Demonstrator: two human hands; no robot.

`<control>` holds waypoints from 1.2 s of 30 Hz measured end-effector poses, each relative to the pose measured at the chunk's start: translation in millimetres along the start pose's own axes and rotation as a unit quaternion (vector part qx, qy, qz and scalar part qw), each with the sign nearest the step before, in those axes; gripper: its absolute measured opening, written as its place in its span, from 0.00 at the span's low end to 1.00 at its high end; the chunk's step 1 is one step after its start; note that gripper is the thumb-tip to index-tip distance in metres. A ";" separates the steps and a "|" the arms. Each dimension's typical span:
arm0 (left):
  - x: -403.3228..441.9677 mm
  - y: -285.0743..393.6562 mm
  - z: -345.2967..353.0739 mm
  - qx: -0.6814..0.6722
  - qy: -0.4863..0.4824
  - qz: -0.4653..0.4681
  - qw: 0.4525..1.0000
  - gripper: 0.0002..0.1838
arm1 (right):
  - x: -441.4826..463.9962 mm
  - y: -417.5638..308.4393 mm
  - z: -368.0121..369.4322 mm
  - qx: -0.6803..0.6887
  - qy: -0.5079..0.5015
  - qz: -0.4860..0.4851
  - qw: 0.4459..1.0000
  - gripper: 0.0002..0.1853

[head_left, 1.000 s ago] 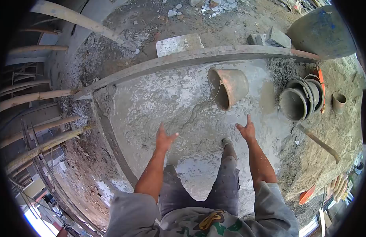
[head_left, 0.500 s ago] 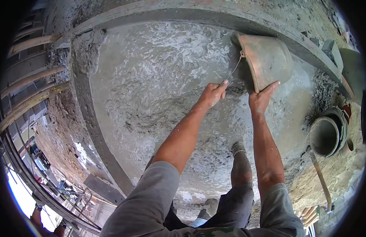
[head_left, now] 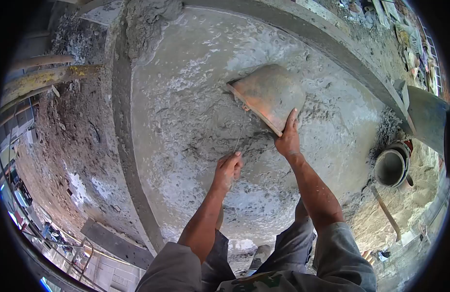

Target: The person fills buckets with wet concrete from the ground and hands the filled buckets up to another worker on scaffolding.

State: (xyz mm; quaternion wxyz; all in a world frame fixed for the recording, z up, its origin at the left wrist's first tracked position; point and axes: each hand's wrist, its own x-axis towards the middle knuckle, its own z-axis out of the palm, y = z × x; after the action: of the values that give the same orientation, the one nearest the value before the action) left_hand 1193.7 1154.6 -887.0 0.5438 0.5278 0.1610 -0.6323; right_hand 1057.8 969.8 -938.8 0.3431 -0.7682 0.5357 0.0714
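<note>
A worn bucket (head_left: 276,92) lies tilted on its side, its mouth pressed down into wet grey cement (head_left: 186,112). The inside of the bucket is hidden. My left hand (head_left: 227,169) is closed around the thin wire handle (head_left: 242,130), which runs taut up to the rim. My right hand (head_left: 289,138) grips the near end of the rim, with fingers stretched along the outer wall and the thumb out of sight.
A raised concrete edge (head_left: 327,53) borders the wet cement at the back, and another edge (head_left: 130,160) runs down the left. Stacked buckets (head_left: 390,168) stand on the right near a wooden tool handle (head_left: 386,211). A dark board (head_left: 115,241) lies at lower left.
The bucket has moved left and toward me, away from the back edge, and its mouth has turned further down. Both hands have travelled with it, keeping their holds.
</note>
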 end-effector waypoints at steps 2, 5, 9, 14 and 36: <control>-36.7 19.9 -15.3 -0.003 0.031 -0.007 1.000 0.17 | -21.8 -24.3 19.1 0.033 -0.026 0.004 0.999 0.52; -79.8 35.0 -13.1 0.051 0.107 0.024 0.993 0.16 | -49.0 -40.5 36.4 0.081 -0.080 -0.042 0.993 0.52; -116.0 48.7 26.1 0.139 0.159 0.058 0.976 0.13 | -56.0 -52.6 17.0 0.293 -0.273 0.130 0.907 0.49; -92.3 75.0 99.7 0.155 0.147 0.068 0.975 0.16 | -10.3 -22.2 23.6 0.317 -0.404 0.203 0.834 0.37; -292.6 190.8 95.7 0.236 0.202 0.107 0.944 0.27 | -147.3 -141.9 -150.3 0.227 -0.205 0.156 0.939 0.13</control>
State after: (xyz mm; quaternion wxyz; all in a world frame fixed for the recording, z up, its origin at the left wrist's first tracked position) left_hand 1266.8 1163.6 -532.4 0.4236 0.7721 0.0564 -0.4704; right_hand 1081.6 1020.2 -691.1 0.5951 -0.5456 0.5690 0.1560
